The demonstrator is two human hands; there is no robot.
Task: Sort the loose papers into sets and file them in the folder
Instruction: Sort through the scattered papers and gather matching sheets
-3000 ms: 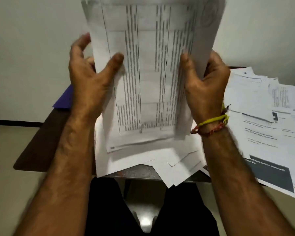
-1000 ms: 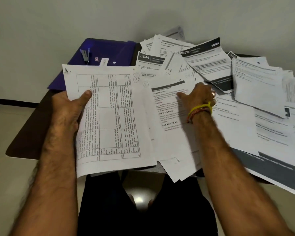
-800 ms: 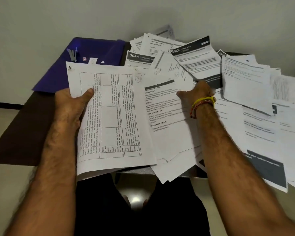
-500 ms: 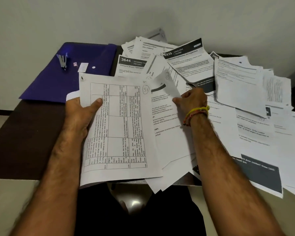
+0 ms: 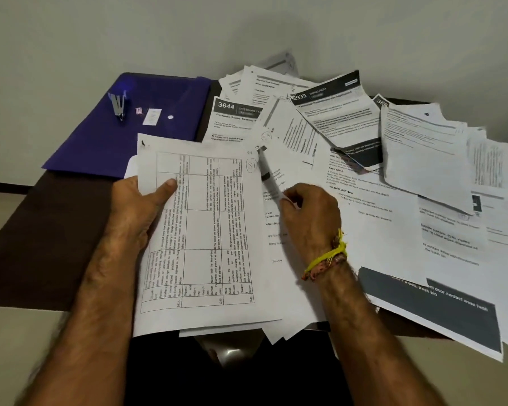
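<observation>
Lifting 1 sheet to add to the set

The left hand (image 5: 142, 205) grips the table-printed set (image 5: 200, 230) by its left edge, thumb on top; the right hand (image 5: 308, 213) pinches a sheet (image 5: 271, 171) from the loose papers (image 5: 393, 200). Peel only 1 page, check its mark, then square it under the set. The folder (image 5: 135, 127) lies closed at back left.

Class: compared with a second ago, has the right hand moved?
Yes. The right hand has drawn back from the 2939 sheet towards the person, lifting a page's edge.
</observation>
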